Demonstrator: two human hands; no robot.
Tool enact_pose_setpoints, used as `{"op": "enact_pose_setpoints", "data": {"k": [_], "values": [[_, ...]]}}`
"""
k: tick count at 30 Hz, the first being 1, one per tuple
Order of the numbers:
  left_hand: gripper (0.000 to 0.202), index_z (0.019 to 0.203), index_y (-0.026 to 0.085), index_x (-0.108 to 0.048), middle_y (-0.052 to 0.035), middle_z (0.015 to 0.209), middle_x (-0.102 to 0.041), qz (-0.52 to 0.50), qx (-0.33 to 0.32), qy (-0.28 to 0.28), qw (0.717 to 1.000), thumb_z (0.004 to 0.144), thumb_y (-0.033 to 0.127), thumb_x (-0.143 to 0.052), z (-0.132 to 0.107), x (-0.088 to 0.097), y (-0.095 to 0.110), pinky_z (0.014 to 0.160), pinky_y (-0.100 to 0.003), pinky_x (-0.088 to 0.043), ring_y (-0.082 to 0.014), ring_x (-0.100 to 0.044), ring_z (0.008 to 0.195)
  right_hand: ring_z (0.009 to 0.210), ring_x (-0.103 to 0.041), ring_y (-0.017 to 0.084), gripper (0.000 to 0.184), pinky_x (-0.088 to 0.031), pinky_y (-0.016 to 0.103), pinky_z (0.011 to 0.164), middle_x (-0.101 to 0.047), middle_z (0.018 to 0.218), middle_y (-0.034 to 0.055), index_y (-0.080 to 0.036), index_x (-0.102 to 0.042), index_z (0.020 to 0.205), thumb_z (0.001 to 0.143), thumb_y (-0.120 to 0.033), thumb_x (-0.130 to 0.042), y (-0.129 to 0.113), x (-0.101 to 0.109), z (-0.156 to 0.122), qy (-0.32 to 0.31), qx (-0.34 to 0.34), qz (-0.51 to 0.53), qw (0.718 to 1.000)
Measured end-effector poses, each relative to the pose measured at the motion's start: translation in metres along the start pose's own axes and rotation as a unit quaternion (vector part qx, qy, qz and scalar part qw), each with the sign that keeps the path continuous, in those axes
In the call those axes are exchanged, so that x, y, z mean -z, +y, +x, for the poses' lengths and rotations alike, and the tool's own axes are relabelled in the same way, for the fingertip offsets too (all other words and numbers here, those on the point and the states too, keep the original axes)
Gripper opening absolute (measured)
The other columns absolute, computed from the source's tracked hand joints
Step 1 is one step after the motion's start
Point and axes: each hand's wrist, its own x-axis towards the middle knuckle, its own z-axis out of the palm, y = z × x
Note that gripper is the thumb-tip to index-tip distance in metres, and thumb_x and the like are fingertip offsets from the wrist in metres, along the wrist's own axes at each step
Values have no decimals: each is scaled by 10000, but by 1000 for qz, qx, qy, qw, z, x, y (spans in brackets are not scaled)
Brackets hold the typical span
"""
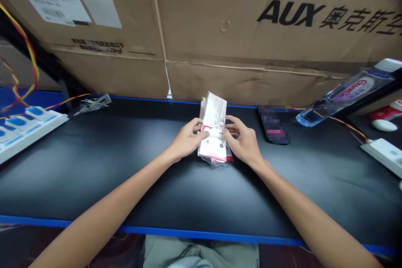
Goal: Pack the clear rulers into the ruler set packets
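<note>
Left hand: on the near left side of the plastic packet (213, 127), its fingers (197, 127) curled over the packet's face and edge, gripping it.

Right hand: on the packet's right side, its fingers (231, 127) closed against the edge, also gripping. Neither hand's fingers are spread wide; the packet sits between both palms.

Packet: clear plastic around a white and red printed card, held near the middle of the tabletop (94, 176), standing tilted. I cannot tell whether its lower end touches the surface.

Tabletop: black with a blue edge.

Near the packet: a blurred dark object (274, 124) just beyond the right hand.

Left side: a white power strip (28, 130), a metal clip (93, 104) and red-and-yellow wires (19, 58).

Right side: a clear bottle (345, 96) lying tilted with a pink label, a white mouse (383, 125) and another power strip (383, 153).

Behind: large cardboard boxes (282, 21) printed "AUX".
</note>
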Motion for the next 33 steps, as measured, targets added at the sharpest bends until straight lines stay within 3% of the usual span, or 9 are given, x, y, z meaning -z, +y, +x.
{"op": "enact_pose_setpoints", "data": {"k": [5,9,14,19,24,27,29,33], "values": [[354,1133,158,-622,-104,1079,-743,104,-47,46,992,864,379,-687,4,6,-6,692,-294,-571,-225,-745,847,871,-755,225,490,-607,346,778,-780,1005,86,-186,-570,1375,888,-233,-584,10,-11,10,1,9,-14,1000],[338,1139,149,-623,-104,1085,-744,96,-70,44,992,879,363,-662,8,8,-13,724,-278,-563,-206,-734,875,720,-686,191,538,-541,303,716,-722,792,19,-189,-560,1433,900,-154,-497,13,-12,13,-12,73,-94,993],[335,1136,139,-622,-130,1135,-746,88,-63,39,993,879,353,-646,14,11,-19,743,-283,-567,-217,-734,912,627,-605,183,484,-479,306,675,-680,712,17,-168,-681,1321,881,-140,-484,14,-12,13,1,105,-146,984],[331,1134,148,-632,-116,1106,-749,109,-64,29,992,874,354,-644,14,14,-16,739,-299,-576,-219,-735,894,587,-626,174,389,-514,298,654,-677,674,4,-168,-715,1191,857,-147,-517,5,-12,13,26,96,-119,988],[398,1173,164,-637,-95,1111,-710,179,-73,78,978,799,284,-697,13,20,-10,737,-321,-552,-192,-683,830,731,-739,195,197,-601,286,687,-752,813,38,-210,-679,1043,861,-248,-615,-2,-9,13,32,93,-77,992],[440,1180,161,-652,-96,1134,-687,249,-114,115,955,759,261,-727,9,19,-2,825,-341,-545,-206,-656,926,743,-748,201,142,-619,301,706,-751,813,43,-220,-651,989,866,-290,-641,-4,-7,12,32,91,-70,993],[387,1134,144,-675,-105,1114,-707,220,-124,99,962,789,313,-728,5,15,6,858,-352,-551,-228,-665,981,727,-740,196,115,-619,300,699,-743,803,37,-225,-629,953,867,-299,-649,-8,-7,9,30,100,-67,992],[420,1118,119,-702,-119,1087,-763,51,-67,-16,996,824,416,-751,-5,8,19,775,-340,-583,-258,-719,944,716,-723,179,98,-611,299,714,-739,829,22,-238,-582,925,867,-275,-651,-19,-10,-2,-6,150,-60,987]]}}
